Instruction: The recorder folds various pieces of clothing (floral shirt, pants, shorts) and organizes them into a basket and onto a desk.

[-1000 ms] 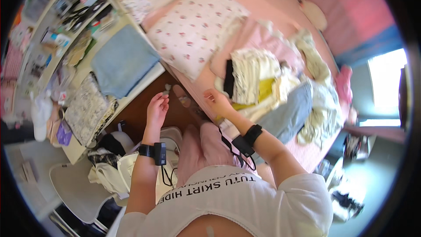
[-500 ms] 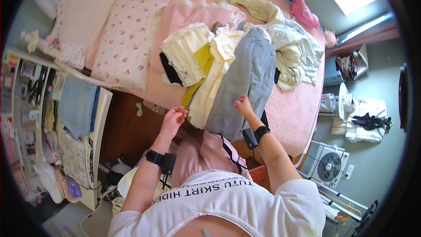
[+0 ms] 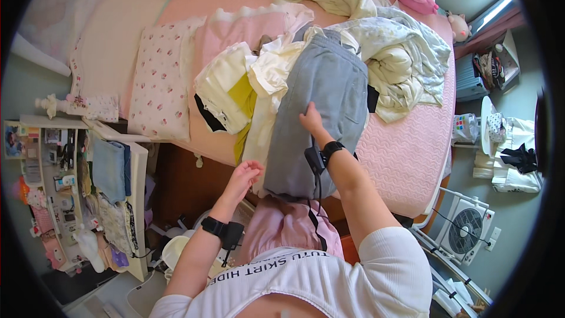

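Grey sweatpants [image 3: 329,76] lie lengthwise over the bed's near edge, waistband away from me and legs toward me. My right hand [image 3: 312,119] rests on them near the middle, fingers loosely bent, with no cloth gripped. To the left of the lower legs hovers my left hand [image 3: 243,178], fingers loosely curled and apart, holding nothing. Cream-white clothing [image 3: 268,118] lies along the left side of the sweatpants. Beyond it are a folded white garment [image 3: 222,76], a mustard-yellow garment [image 3: 242,97] and a black one [image 3: 210,115] partly covered by the white.
A rumpled pale quilt [image 3: 406,53] lies right of the sweatpants on the pink bed [image 3: 406,159]. A floral pillow [image 3: 162,79] is at left. Shelves [image 3: 62,182] with draped clothes stand at far left. A white fan [image 3: 468,229] is at right.
My right hand has moved up and slightly left, onto the sweatpants. My left hand has shifted lower and slightly right. The sweatpants look flatter and smoother, and the head view has shifted.
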`<state>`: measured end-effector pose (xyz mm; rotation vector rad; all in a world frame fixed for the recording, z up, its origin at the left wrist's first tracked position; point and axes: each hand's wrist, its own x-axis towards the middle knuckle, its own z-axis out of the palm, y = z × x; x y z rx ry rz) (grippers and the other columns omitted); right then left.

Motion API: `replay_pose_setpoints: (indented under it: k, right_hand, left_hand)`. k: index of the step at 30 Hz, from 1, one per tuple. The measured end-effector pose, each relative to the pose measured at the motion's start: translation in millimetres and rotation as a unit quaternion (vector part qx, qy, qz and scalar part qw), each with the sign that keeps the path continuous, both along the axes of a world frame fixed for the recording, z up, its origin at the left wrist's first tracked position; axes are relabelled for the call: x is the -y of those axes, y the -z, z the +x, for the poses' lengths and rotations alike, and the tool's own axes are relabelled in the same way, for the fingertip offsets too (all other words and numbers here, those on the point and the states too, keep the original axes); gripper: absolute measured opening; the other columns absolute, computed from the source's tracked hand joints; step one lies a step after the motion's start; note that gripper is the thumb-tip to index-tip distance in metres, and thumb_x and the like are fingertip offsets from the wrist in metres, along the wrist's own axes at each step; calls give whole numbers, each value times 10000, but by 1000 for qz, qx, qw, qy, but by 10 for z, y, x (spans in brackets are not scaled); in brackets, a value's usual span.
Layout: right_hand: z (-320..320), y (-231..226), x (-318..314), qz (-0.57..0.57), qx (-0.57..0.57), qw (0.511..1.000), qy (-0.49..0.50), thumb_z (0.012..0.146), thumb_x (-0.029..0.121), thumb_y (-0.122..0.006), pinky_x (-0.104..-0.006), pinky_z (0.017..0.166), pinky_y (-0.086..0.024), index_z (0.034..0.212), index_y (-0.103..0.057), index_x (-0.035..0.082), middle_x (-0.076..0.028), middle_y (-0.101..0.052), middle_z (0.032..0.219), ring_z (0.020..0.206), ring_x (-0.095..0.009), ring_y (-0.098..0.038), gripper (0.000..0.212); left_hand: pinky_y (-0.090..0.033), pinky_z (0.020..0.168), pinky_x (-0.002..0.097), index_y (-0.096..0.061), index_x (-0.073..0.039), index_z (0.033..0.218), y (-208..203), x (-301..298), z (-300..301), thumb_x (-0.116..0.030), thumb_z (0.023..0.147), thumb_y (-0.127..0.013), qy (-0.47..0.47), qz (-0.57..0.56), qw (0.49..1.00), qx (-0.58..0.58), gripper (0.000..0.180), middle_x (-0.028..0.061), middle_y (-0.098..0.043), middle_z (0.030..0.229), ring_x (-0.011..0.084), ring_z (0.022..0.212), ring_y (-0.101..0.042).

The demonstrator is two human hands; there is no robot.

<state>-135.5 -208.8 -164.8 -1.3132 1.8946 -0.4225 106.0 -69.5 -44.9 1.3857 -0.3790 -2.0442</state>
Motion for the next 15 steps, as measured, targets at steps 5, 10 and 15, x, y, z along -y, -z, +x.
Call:
replay_pose_setpoints:
  k: [5,10,15]
  right_hand:
    - [-292,-591,-679,-71,193,967,-152,678,121,-514,-366,605,-402,922,-394,13,-171,-497,742,673,-316,-496,292]
    - [-513,-1269,-1499,-79,263,915,-295,670,91,-546,-341,570,-399,877,-407,37,-150,-442,705,626,-277,-472,255]
    - [-575,-1368,-1911,-52,294,910,-288,685,71,-531,-362,557,-395,851,-403,31,-152,-456,719,640,-308,-489,213]
  left_hand:
    - [-364,838,262,-368,-59,1172,99,643,-350,-176,818,-534,24,-123,987,102,408,43,-466,1118,137,1035,-432]
    - [-323,908,281,-404,-36,1175,794,1397,-860,-345,781,-559,164,-42,986,-13,524,92,-477,1150,194,1050,-455]
    - [-351,894,329,-474,-34,1111,576,1243,-1461,-406,720,-605,134,115,984,-13,555,95,-515,1106,224,1028,-475]
